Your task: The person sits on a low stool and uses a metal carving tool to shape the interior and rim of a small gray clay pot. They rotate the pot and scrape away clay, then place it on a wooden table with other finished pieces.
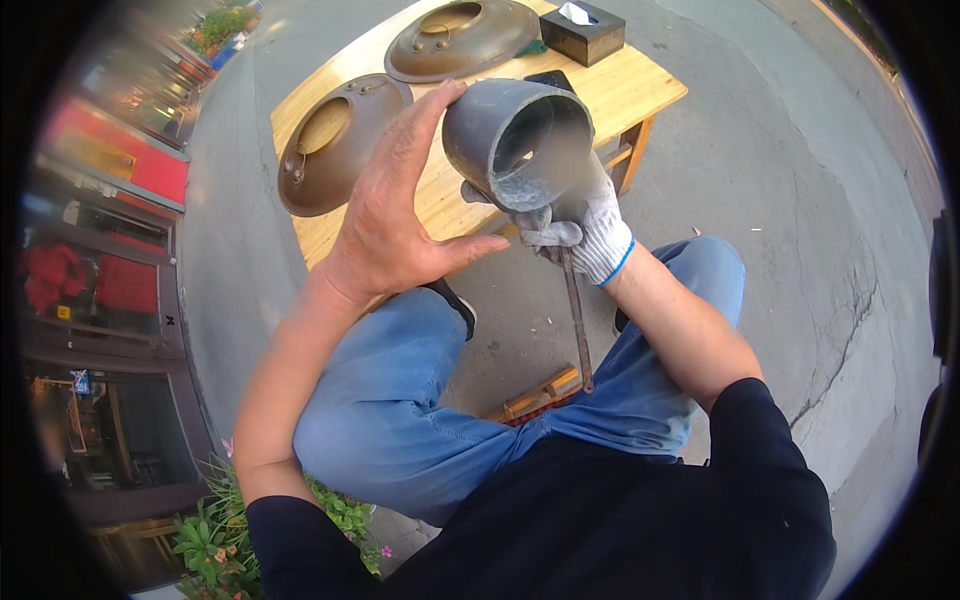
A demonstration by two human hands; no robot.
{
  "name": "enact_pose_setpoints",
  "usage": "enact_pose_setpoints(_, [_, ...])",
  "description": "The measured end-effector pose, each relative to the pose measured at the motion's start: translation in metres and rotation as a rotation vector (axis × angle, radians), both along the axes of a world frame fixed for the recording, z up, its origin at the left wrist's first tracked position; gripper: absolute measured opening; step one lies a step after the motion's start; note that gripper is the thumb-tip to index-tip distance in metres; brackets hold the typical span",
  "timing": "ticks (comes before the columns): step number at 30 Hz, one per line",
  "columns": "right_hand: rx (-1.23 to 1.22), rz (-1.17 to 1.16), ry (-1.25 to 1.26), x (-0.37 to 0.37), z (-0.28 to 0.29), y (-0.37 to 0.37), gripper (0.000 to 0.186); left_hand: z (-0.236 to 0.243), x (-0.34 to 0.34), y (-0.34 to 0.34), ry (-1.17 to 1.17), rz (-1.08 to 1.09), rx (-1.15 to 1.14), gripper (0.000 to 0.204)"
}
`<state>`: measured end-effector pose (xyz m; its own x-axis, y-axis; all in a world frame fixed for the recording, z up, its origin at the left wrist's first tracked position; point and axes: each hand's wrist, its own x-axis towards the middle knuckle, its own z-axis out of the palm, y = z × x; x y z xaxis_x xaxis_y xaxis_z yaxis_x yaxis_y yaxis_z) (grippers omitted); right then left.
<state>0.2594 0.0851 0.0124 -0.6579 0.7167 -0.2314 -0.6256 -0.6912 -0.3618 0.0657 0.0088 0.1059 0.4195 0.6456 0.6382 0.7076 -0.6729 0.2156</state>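
My bare left hand (400, 210) is raised with fingers stretched and thumb apart, beside a grey hollow cylinder (470, 140); whether its fingertips touch the cylinder's rim is unclear. My right hand (600, 230), in a white knit glove with a blue cuff, grips the underside of the cylinder, which is tilted with its round opening toward me. A blurred patch hides part of the opening and of the gloved fingers. From that same hand a long, narrow metal bar (575, 330) hangs down between my knees.
Ahead, a wooden table (660, 80) bears two bronze domed discs (460, 50) (310, 180), a tissue box (582, 40) and a dark flat object (548, 80). I sit over a low wooden piece (535, 395). Plants (210, 540) and glass doors (95, 420) are at left.
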Motion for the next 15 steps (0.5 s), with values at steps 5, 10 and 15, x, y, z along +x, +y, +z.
enact_pose_setpoints(5, [0.049,0.102,-0.141,-0.003,-0.023,-0.006,0.047,-0.005,0.004,-0.002,0.008,-0.111,-0.114,0.109])
enact_pose_setpoints(10, [0.265,0.239,-0.374,-0.018,-0.048,-0.008,0.051,-0.019,-0.010,-0.002,0.146,-0.087,-0.214,0.091])
enact_pose_setpoints(15, [0.362,0.228,-0.704,-0.027,-0.091,0.001,0.063,-0.048,-0.041,0.002,0.300,0.085,-0.203,0.083])
